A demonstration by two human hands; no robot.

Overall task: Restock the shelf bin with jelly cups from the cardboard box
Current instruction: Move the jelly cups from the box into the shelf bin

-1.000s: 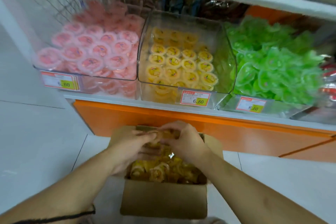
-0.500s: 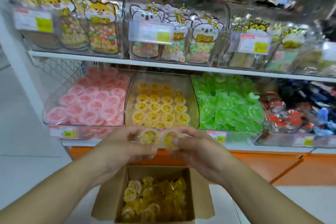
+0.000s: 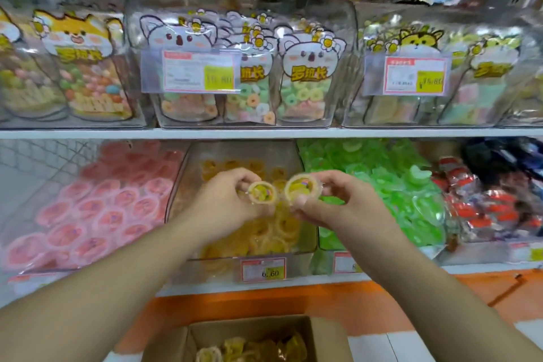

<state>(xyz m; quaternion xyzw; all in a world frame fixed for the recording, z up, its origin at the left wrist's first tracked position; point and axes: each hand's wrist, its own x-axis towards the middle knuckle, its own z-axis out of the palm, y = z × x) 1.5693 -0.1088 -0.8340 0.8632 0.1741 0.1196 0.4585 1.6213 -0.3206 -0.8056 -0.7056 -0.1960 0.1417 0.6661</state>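
You are facing a shop shelving unit with white shelf boards (image 3: 264, 133). On the upper board stand clear bins of bagged sweets with cartoon animal headers (image 3: 182, 35) and white-and-yellow price cards (image 3: 415, 75). On the lower board, to your left, a bin of pink cups (image 3: 97, 214) sits by a wire mesh side panel (image 3: 44, 156); to your right lie green sweets (image 3: 390, 185), then red-wrapped packets (image 3: 484, 209). Below the lower board runs an orange base panel (image 3: 367, 306), and under it a pale tiled floor (image 3: 411, 344). More shelves, blurred, show behind the top row. The light is even and bright.
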